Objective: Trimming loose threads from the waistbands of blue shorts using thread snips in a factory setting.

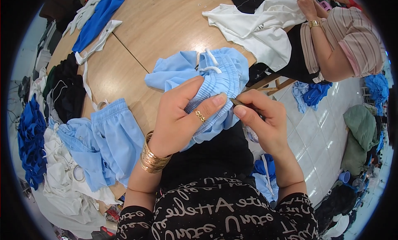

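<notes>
We grip light blue shorts point(215, 80) at the table point(166, 24) edge; their gathered waistband runs from upper right down to lower left. Our left hand point(180, 117) clutches the waistband, our right hand point(261, 120) pinches a small thin tool point(237, 102) against it. Second blue shorts point(112, 136) lie left.
</notes>
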`<state>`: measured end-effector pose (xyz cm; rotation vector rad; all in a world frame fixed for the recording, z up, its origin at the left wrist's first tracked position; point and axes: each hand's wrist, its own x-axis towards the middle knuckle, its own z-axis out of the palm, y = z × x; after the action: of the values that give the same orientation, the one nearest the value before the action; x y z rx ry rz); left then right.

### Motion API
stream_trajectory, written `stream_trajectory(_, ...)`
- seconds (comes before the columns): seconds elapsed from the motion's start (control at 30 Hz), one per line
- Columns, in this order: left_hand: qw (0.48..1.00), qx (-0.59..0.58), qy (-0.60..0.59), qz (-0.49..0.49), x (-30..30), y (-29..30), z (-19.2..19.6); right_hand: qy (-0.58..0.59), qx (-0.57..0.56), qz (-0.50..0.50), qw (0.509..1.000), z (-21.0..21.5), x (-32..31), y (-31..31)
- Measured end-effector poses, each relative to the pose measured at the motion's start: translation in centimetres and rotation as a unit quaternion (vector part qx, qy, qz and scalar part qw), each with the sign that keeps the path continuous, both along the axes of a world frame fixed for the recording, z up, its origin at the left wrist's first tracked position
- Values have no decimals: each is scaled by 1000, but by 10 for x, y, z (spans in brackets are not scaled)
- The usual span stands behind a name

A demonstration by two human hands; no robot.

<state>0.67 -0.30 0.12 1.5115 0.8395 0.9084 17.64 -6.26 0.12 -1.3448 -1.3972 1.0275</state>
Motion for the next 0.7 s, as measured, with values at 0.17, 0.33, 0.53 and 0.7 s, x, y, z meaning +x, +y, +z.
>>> stream_trajectory(0.17,999,5,28,-13,-3,1,0,30,-34,6,999,0,1,0)
stream_trajectory(0.33,999,14,36,-22,-3,1,-1,-119,67,-28,990,5,-1,-1)
stream_trajectory(0.53,999,1,28,-24,-1,0,0,-91,37,-24,995,6,1,0)
stream_trajectory(0.7,999,-30,24,-10,-1,-1,2,104,-1,-81,991,1,-3,2)
